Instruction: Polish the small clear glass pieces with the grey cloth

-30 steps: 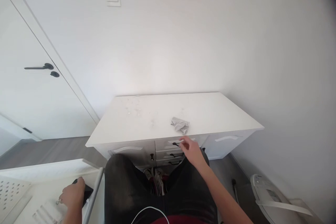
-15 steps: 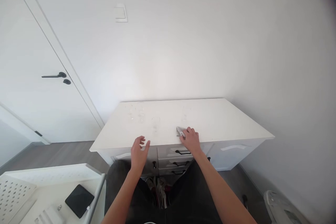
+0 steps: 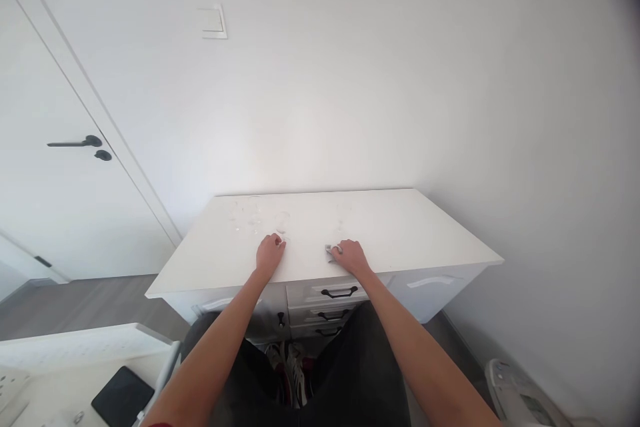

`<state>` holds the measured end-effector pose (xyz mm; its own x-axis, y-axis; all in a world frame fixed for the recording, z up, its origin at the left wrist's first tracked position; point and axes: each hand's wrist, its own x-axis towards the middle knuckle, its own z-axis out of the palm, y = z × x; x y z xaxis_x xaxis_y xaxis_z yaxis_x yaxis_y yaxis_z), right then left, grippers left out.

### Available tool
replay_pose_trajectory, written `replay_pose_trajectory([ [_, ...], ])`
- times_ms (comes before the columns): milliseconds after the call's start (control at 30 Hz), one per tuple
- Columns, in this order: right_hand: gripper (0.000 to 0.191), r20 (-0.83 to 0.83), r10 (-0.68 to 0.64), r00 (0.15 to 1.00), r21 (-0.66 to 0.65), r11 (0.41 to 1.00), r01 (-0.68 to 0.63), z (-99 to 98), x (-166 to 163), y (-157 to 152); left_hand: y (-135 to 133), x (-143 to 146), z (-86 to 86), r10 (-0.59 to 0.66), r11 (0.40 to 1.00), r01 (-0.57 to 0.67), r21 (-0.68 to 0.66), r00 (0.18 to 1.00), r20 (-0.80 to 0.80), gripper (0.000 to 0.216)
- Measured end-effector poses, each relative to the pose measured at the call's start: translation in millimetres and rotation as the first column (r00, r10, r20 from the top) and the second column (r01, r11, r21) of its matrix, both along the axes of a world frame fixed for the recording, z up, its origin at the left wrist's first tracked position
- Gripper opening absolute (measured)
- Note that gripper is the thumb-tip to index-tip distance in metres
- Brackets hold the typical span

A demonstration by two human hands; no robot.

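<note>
My left hand (image 3: 271, 251) is closed at the near end of a clear glass (image 3: 283, 221), with thumb and fingers pinched at its lower part. The glass is so transparent that its exact shape is hard to make out. My right hand (image 3: 352, 255) rests on the white cabinet top (image 3: 390, 227), its fingers closed around a crumpled grey-white cloth (image 3: 331, 252), part of which sticks out to the left. Further left stand other clear glasses (image 3: 255, 219), faintly outlined. One more faint clear glass (image 3: 341, 219) is behind the cloth.
Below the top are drawers with black handles (image 3: 339, 292), close to my knees. A white cart (image 3: 90, 340) with a black tablet-like item (image 3: 123, 396) stands at lower left. A white door (image 3: 45, 200) is at left, and a pale appliance (image 3: 520, 393) at lower right.
My left hand has moved forward from the cabinet's front edge and closed at the clear glass. My right hand still grips the cloth, with little movement. The view has shifted slightly right.
</note>
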<state>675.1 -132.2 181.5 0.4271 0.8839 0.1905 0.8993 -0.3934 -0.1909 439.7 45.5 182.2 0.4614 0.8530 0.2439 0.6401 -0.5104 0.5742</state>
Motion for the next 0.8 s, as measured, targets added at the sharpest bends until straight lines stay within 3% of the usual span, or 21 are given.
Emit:
replay_pose_trajectory([
  [200, 0.039, -0.031, 0.007, 1.0, 0.06, 0.998, -0.006, -0.5, -3, 0, 8, 10, -0.3, -0.015, 1.0, 0.015, 0.01, 1.0, -0.021, 0.025],
  [333, 0.038, -0.069, 0.036, 0.997, 0.137, 0.99, -0.027, 4.7, -6, -6, 5, 7, -0.4, -0.035, 0.999, 0.034, 0.019, 0.999, 0.019, 0.023],
  [633, 0.034, -0.182, 0.015, 0.983, 0.264, 0.964, 0.034, 6.6, -5, -13, 3, 3, -1.3, -0.213, 0.977, 0.213, 0.001, 0.976, 0.054, 0.013],
  [800, 0.035, -0.229, -0.028, 0.973, 0.302, 0.948, 0.098, 1.3, -5, -15, 4, 2, -5.9, -0.28, 0.96, 0.281, -0.011, 0.959, 0.042, 0.021],
])
